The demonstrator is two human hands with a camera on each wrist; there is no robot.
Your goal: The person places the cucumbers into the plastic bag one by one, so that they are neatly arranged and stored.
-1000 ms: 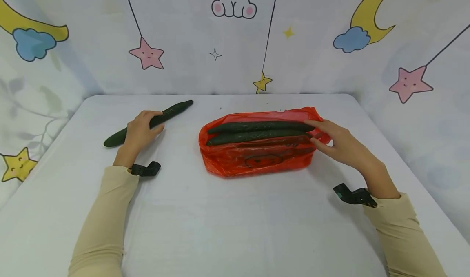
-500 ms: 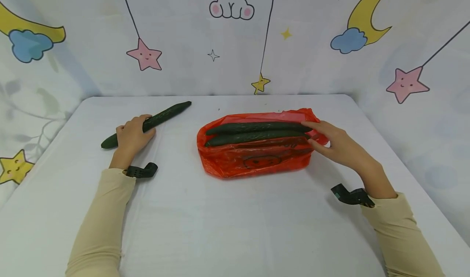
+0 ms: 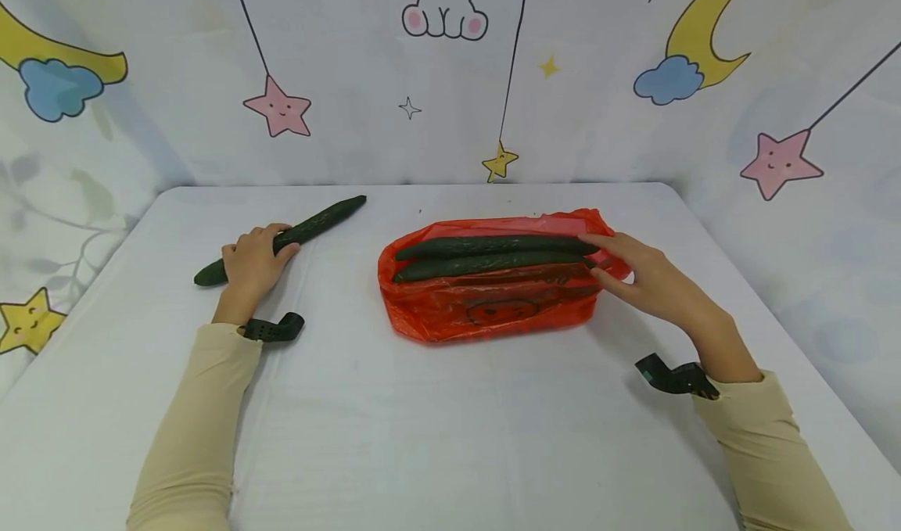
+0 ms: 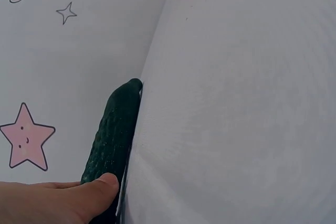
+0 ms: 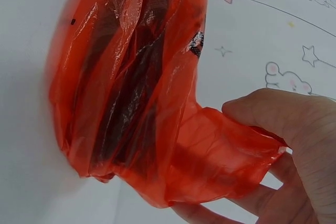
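At the left of the table my left hand [image 3: 252, 263] grips a long dark green cucumber [image 3: 320, 222] around its middle, and the cucumber lies slantwise on the cloth. The left wrist view shows the thumb laid along the side of the cucumber [image 4: 115, 129]. Two more cucumbers [image 3: 493, 245] lie side by side in the open mouth of a red plastic bag [image 3: 450, 312] at the centre right. My right hand [image 3: 651, 277] holds the bag's right end. In the right wrist view the thin red film [image 5: 220, 150] passes between thumb and fingers, with dark shapes showing through the bag.
A white cloth covers the table [image 3: 394, 437], whose far edge meets a printed backdrop [image 3: 338, 46] with stars, moons and clouds. A black camera [image 3: 274, 329] sits on the left wrist and another camera [image 3: 676, 376] on the right.
My left hand has slid a little down and left along the cucumber, and its fingers have wrapped round it. The cucumber, the bag and my right hand stay almost where they were.
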